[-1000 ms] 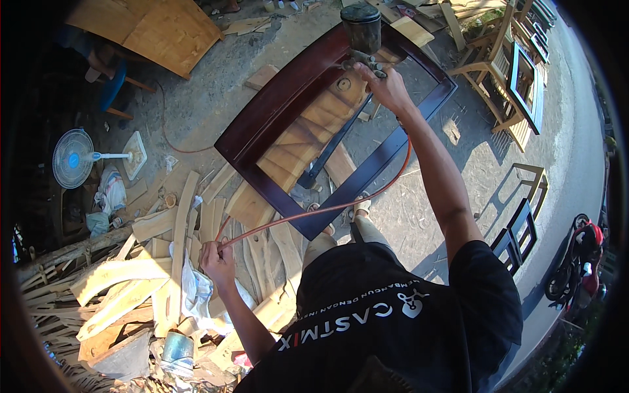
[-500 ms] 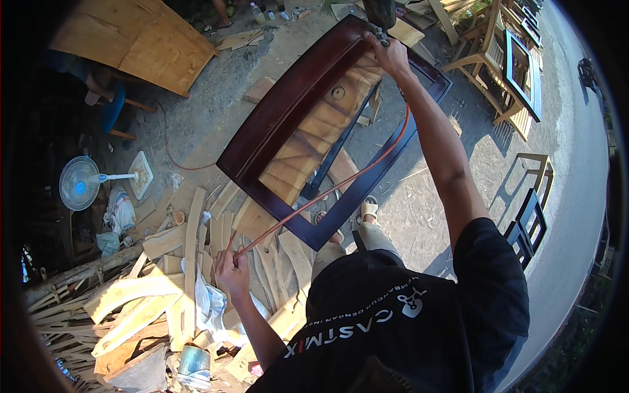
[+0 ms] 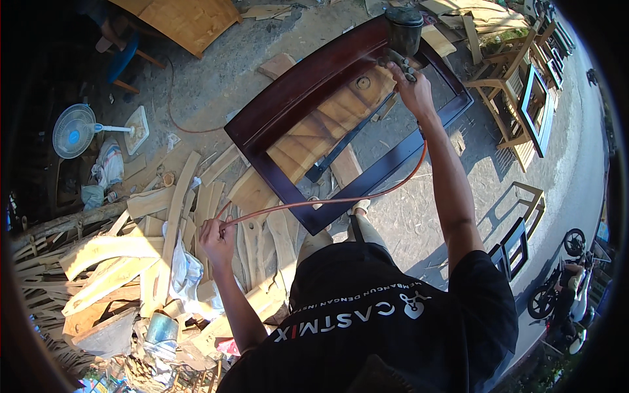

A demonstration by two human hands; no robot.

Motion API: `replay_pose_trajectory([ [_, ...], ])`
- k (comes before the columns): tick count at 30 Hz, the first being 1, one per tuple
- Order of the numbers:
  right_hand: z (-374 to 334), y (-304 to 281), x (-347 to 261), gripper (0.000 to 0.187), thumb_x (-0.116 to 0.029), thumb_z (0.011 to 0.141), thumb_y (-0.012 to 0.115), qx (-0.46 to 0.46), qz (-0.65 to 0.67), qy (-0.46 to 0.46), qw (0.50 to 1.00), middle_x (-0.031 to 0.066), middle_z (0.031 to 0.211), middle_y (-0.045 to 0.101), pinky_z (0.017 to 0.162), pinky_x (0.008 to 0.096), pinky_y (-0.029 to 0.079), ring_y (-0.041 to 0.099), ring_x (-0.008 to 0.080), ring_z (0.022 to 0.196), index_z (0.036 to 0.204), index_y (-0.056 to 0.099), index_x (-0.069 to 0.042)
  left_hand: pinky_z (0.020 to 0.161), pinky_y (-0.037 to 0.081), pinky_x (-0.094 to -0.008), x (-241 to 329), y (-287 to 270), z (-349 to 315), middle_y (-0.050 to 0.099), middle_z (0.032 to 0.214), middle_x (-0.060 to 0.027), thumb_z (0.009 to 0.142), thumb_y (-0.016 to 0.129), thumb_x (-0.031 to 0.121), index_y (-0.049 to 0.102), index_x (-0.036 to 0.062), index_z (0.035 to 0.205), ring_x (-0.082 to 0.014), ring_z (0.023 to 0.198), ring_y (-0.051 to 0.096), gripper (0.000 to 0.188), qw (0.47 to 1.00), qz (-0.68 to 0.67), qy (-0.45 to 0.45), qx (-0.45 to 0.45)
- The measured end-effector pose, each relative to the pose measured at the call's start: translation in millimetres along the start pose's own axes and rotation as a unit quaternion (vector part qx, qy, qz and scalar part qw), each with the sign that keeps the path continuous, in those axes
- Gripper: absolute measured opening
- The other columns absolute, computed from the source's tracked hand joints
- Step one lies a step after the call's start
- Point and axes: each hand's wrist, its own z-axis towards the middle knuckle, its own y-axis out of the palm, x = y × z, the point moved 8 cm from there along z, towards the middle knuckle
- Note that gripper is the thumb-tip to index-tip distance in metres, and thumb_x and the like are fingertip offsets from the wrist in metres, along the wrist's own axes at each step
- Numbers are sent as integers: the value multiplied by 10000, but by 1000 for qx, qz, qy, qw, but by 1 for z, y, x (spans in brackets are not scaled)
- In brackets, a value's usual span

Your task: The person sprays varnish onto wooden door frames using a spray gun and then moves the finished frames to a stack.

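Note:
My right hand (image 3: 413, 86) is wrapped round the handle of a spray gun (image 3: 401, 60) with a dark cup (image 3: 403, 31) on it. The gun is over the far right part of a dark reddish-brown wooden frame (image 3: 308, 85), which has a broad curved panel and an open middle. From the gun an orange-red hose (image 3: 341, 198) runs across the frame's near side to my left hand (image 3: 216, 237), closed on it to the left of the frame. Beneath the frame's opening show pale wooden boards (image 3: 327, 128) and a dark bar.
Cut wood pieces (image 3: 114, 255) lie heaped at the left, with a paint-stained can (image 3: 161, 329) among them. A white fan (image 3: 74, 131) lies at the far left. Wooden chair frames (image 3: 511, 98) stand at the right beside the road (image 3: 569, 177), where a motorbike (image 3: 557, 288) shows.
The spray gun has come nearer and its cup now shows fully. My left hand has moved left with the hose. A motorbike has appeared at the lower right; the whole view has shifted.

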Motion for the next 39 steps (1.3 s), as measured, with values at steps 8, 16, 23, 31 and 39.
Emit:
replay_pose_trajectory([
  [8, -80, 67, -54, 610, -597, 917, 678, -66, 18, -47, 997, 131, 665, 659, 684, 395, 513, 663, 234, 663, 894, 732, 10, 589, 362, -431, -32, -19, -14, 463, 623, -97, 887, 747, 167, 471, 47, 695, -309, 574, 478, 357, 999, 15, -21, 25],
  [16, -139, 135, -109, 556, -523, 947, 678, -136, 34, -117, 983, 189, 604, 612, 613, 432, 492, 641, 332, 586, 1033, 728, 24, 586, 371, -440, -66, -38, -46, 471, 635, -105, 882, 752, 162, 469, 39, 696, -316, 586, 486, 360, 998, 18, -39, 47],
  [23, -175, 183, -140, 627, -556, 936, 674, -190, 41, -151, 969, 218, 679, 650, 671, 441, 525, 672, 341, 650, 1082, 719, 52, 577, 374, -414, -93, -49, -63, 477, 641, -102, 904, 732, 122, 480, 18, 709, -279, 602, 471, 336, 997, 20, -49, 50],
  [31, -162, 196, -136, 627, -577, 933, 661, -192, 50, -116, 973, 226, 701, 661, 679, 451, 531, 700, 376, 717, 1042, 725, 38, 596, 374, -463, -109, -50, -67, 469, 647, -130, 888, 728, 150, 464, 26, 696, -343, 620, 496, 349, 997, 24, -48, 56],
  [39, -82, 135, -94, 651, -626, 929, 622, -63, 25, -52, 996, 216, 705, 669, 729, 488, 502, 694, 412, 766, 963, 721, 16, 603, 370, -463, -100, -47, -56, 453, 638, -133, 890, 736, 172, 435, 29, 679, -348, 610, 480, 395, 998, 30, -32, 50],
])
